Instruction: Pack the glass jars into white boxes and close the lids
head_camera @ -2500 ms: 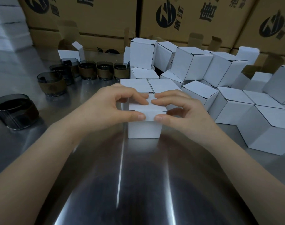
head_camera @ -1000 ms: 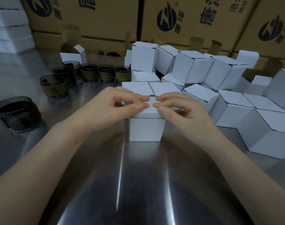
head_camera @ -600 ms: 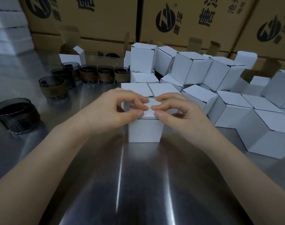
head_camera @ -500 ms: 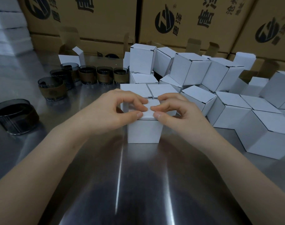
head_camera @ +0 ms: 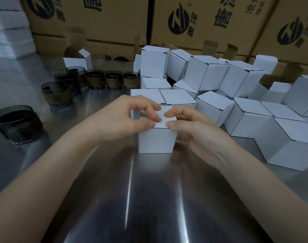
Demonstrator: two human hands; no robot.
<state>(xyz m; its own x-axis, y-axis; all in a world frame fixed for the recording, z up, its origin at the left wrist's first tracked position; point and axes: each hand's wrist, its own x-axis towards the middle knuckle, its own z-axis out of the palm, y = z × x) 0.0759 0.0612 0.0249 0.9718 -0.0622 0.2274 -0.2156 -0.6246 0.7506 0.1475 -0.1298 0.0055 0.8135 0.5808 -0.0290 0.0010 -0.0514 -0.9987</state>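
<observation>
A small white box (head_camera: 155,140) stands upright on the steel table (head_camera: 149,199) in front of me. My left hand (head_camera: 127,118) grips its top left edge, thumb at the front rim and curled fingers on the lid. My right hand (head_camera: 193,127) grips the top right edge the same way, thumb on the front rim. The lid lies flat under my fingers. What is inside the box is hidden. Several dark glass jars with brown bands (head_camera: 112,82) stand in a row at the back left, and one (head_camera: 55,93) stands nearer.
A heap of closed white boxes (head_camera: 207,74) fills the back and right. An open white box (head_camera: 76,61) stands behind the jars. A wide dark glass dish (head_camera: 16,123) sits at the left edge. Brown cartons (head_camera: 193,20) line the back.
The lid has been folded down flat onto the box. Both hands have shifted from the front flap onto the top, fingers now pressing close together on the lid.
</observation>
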